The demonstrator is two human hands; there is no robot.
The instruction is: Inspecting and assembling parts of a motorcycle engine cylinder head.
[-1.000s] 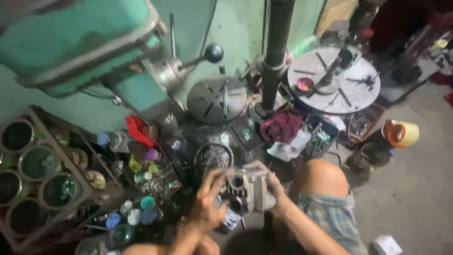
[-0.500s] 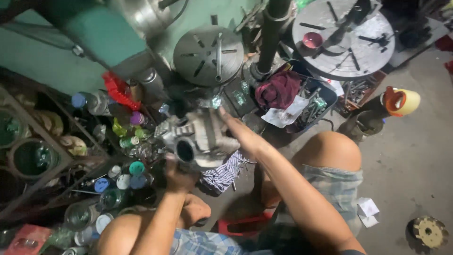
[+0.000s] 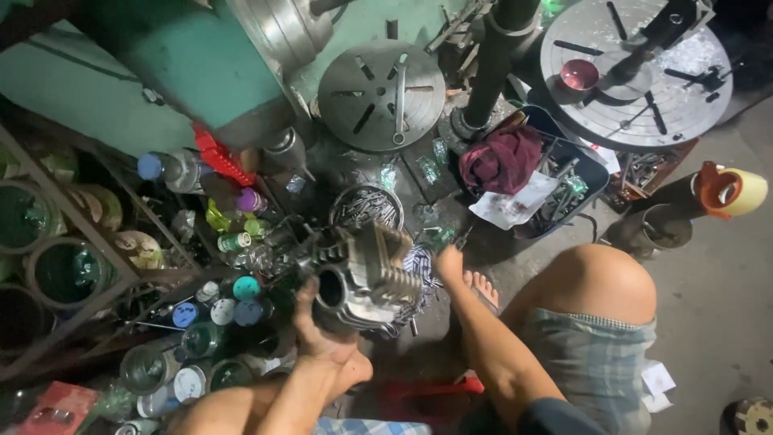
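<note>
Cylinder (image 3: 366, 274), a finned grey metal engine part, sits held above the cluttered floor, bore facing the camera. The left hand (image 3: 318, 326) grips it from below, fingers wrapped round its near edge. The right hand (image 3: 447, 262) reaches to the fins on its right side; whether it is closed on them cannot be told. Just beyond lies a round tray of bolts (image 3: 366, 208). Capped bottles (image 3: 233, 290) crowd the floor to the left.
</note>
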